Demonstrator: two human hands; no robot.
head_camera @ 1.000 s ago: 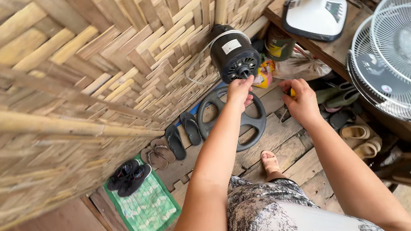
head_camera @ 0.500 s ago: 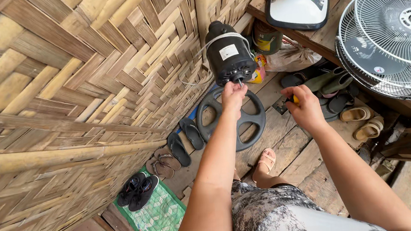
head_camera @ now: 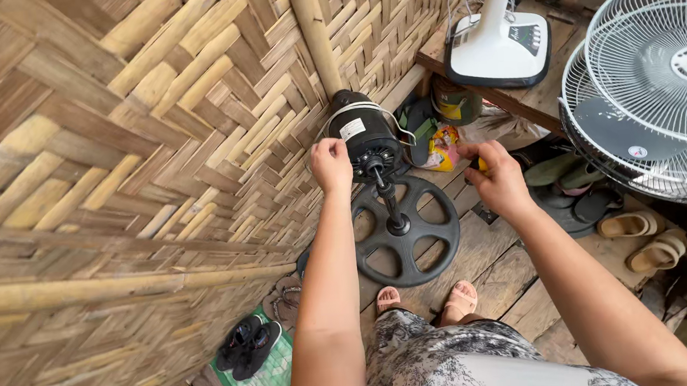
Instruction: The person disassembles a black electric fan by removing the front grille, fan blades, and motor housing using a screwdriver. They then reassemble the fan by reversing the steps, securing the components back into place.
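A black fan motor sits on a thin pole above a round black spoked base on the plank floor. My left hand grips the motor's left side. My right hand is closed around a small tool with a yellow handle, held to the right of the motor and apart from it. White wires loop over the motor's top. My feet in sandals stand just behind the base.
A woven bamboo wall fills the left. A white fan body rests on a wooden shelf. Two wire fan guards lean at right. Sandals, black shoes on a green mat and small tins lie about.
The view has swung right and closer. My left hand moved from the motor's front to its left side. My right hand stays beside it with the tool.
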